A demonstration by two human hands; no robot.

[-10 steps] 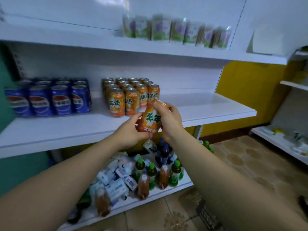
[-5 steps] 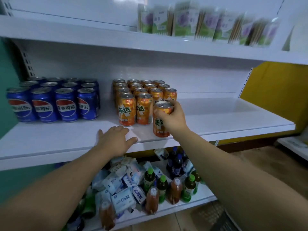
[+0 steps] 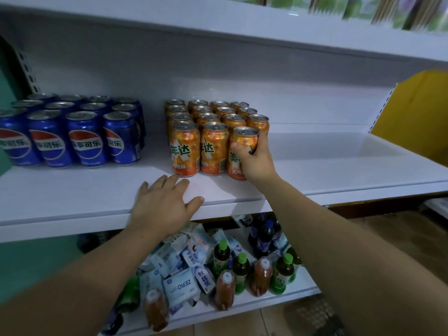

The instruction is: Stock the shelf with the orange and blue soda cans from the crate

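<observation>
1. Head view, the change: 1 second ago both hands held the orange printed aluminium soda can (image 3: pixel 243 141) in the air in front of the shelf. Half a second ago the right hand (image 3: pixel 257 163) alone was lowering it.
2. Head view, now: that can stands upright on the white metal middle shelf (image 3: pixel 315 170) as 3rd in the front row, just beside the block of orange soda cans (image 3: pixel 186 149). Its base seems to be down, though my wrist hides part of it.
3. What that means: I judge this can as good as placed. The block runs 4 wide behind, so the front row has room for 1 more can on the right.
4. Right-hand fingers: the thumb lies across the can's front and the fingers (image 3: pixel 263 141) curl round its right side, so the hand is gripping it and has not let go.
5. Left hand (image 3: pixel 164 204): it has dropped from the can and lies palm down on the shelf's front edge, fingers straight and slightly spread, holding nothing.
6. The blue printed soda cans (image 3: pixel 84 139) stand 4 wide at the left, well apart from the orange block.
7. Below, green-capped drink bottles (image 3: pixel 240 270) and pale plastic packets (image 3: pixel 179 287) crowd the lower shelf. I cannot tell whether the dark mesh thing on the floor (image 3: pixel 322 321) is the crate.
</observation>
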